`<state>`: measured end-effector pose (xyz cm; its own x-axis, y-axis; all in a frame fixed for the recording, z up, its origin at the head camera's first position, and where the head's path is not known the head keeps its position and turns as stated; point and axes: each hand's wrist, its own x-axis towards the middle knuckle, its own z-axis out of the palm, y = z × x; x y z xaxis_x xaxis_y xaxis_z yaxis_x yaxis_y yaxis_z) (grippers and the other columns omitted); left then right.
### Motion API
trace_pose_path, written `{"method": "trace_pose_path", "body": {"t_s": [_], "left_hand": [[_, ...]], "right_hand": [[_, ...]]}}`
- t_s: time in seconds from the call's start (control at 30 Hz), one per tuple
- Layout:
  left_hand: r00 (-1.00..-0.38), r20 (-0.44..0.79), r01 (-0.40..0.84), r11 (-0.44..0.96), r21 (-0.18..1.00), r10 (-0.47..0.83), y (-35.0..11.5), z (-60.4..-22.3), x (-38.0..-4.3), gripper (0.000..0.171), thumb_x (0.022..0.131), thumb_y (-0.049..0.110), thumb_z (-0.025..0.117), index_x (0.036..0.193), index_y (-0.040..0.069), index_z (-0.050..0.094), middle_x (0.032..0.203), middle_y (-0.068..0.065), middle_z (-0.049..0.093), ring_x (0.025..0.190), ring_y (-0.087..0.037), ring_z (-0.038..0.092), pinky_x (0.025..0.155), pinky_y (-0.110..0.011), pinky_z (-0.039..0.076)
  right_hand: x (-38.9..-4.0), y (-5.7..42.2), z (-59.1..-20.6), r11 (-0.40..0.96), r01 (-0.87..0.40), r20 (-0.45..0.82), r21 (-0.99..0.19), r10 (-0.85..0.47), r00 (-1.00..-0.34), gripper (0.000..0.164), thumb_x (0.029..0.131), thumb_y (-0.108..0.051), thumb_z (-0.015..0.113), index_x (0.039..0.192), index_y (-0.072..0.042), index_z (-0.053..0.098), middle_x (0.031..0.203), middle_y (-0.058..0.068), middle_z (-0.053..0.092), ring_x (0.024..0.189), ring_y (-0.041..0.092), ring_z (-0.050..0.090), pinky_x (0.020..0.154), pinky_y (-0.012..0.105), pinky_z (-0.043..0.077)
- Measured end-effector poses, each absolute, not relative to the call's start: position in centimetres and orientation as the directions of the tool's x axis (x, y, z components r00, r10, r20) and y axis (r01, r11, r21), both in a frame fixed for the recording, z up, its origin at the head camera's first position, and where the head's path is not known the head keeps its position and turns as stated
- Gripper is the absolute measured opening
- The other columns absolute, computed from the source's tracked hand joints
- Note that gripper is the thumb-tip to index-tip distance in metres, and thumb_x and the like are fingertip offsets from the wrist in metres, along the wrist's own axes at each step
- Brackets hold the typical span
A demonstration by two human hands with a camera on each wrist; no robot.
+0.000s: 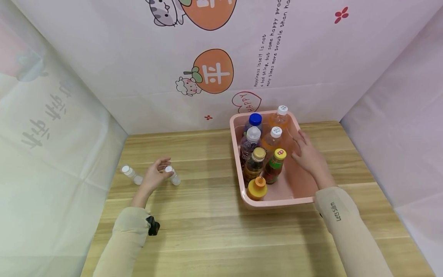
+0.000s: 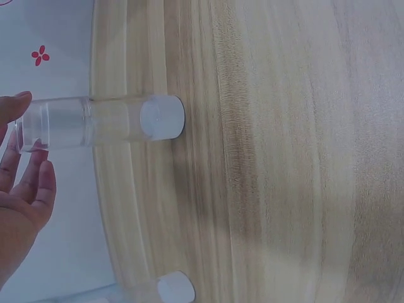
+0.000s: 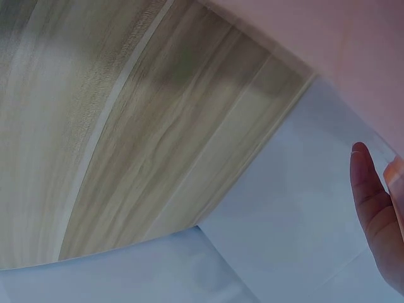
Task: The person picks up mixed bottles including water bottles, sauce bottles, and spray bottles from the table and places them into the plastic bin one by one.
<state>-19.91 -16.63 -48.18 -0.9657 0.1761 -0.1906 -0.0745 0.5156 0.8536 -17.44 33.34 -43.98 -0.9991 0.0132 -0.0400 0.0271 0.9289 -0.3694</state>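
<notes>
In the head view, my left hand (image 1: 156,177) is beside a small clear bottle (image 1: 175,179) on the table's left part. The left wrist view shows the thumb and fingers of that hand around the upper end of the clear bottle (image 2: 69,123); its white end (image 2: 164,118) is lower, by the tabletop. Another clear bottle (image 1: 131,174) stands left of the hand. My right hand (image 1: 309,157) is at the right wall of a pink tub (image 1: 277,202), fingers spread and thumb on the inner side. A straight finger (image 3: 372,211) shows in the right wrist view.
Several bottles fill the tub's left side: a blue-capped bottle (image 1: 255,120), a purple one (image 1: 250,146), a yellow-capped bottle (image 1: 275,165), a yellow squeeze bottle (image 1: 257,190) and white-capped orange drinks. Printed cloth walls (image 1: 145,77) border the wooden table (image 1: 207,231).
</notes>
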Motion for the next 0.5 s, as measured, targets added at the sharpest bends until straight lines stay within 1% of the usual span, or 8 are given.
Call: {"method": "trace_pose_path", "body": {"t_s": [0.17, 0.33, 0.5], "left_hand": [[-0.968, -0.188, -0.077, 0.516, 0.853, 0.166, -16.58, -48.22, -19.96, 0.056, 0.09, 0.006, 0.062, 0.141, 0.003, 0.04, 0.137, -0.023, 0.048, 0.13, -0.042, 0.044, 0.105, -0.05, 0.042], [-0.968, -0.184, -0.074, 0.509, 0.857, 0.168, -16.51, -48.07, -19.99, 0.056, 0.09, 0.007, 0.062, 0.141, 0.003, 0.04, 0.138, -0.023, 0.048, 0.13, -0.042, 0.044, 0.103, -0.049, 0.044], [-0.968, -0.18, -0.066, 0.513, 0.856, 0.176, -16.2, -47.53, -20.06, 0.055, 0.091, 0.012, 0.062, 0.142, 0.007, 0.041, 0.14, -0.019, 0.047, 0.131, -0.038, 0.044, 0.101, -0.048, 0.046]], "right_hand": [[-17.41, 33.37, -44.0, 0.929, 0.029, -0.04, -0.368, 0.015, -0.999, 0.062, 0.092, -0.016, 0.053, 0.146, -0.001, 0.029, 0.158, 0.022, 0.009, 0.127, 0.053, 0.039, 0.088, 0.063, 0.046], [-17.41, 33.36, -43.98, 0.93, 0.029, -0.045, -0.367, 0.013, -0.999, 0.062, 0.092, -0.017, 0.052, 0.147, -0.001, 0.028, 0.159, 0.022, 0.007, 0.127, 0.054, 0.038, 0.089, 0.063, 0.046], [-17.39, 33.35, -43.96, 0.93, 0.029, -0.045, -0.366, 0.014, -0.999, 0.062, 0.092, -0.017, 0.052, 0.147, -0.001, 0.028, 0.159, 0.022, 0.007, 0.127, 0.054, 0.038, 0.089, 0.064, 0.046]]}}
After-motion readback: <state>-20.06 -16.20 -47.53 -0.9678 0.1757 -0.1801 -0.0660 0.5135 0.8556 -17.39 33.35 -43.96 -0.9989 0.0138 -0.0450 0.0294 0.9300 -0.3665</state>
